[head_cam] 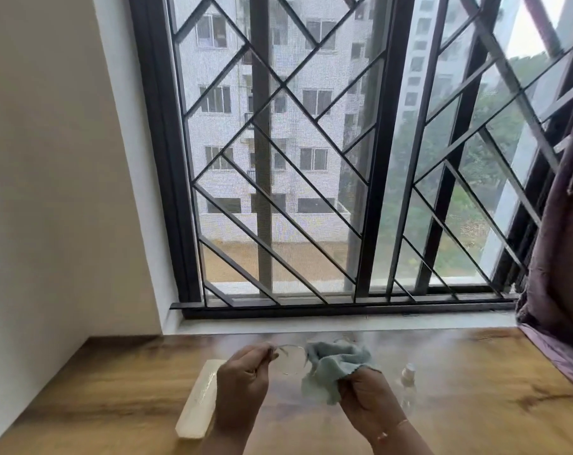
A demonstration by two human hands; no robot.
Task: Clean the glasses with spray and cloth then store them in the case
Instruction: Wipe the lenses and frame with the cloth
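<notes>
The thin-rimmed glasses [291, 358] are held above the wooden table [459, 382], with my left hand [244, 377] pinching their left edge. My right hand [365, 397] grips a pale blue-green cloth [332, 364] that is bunched over the right lens and hides it. A small clear spray bottle [408, 379] with a white cap stands on the table just right of my right hand. A long translucent white glasses case [201, 399] lies on the table to the left of my left hand; it looks closed.
A barred window [311, 159] with a white sill fills the far side. A purple curtain [560, 257] hangs at the right and drapes onto the table edge. A cream wall [49, 192] bounds the left.
</notes>
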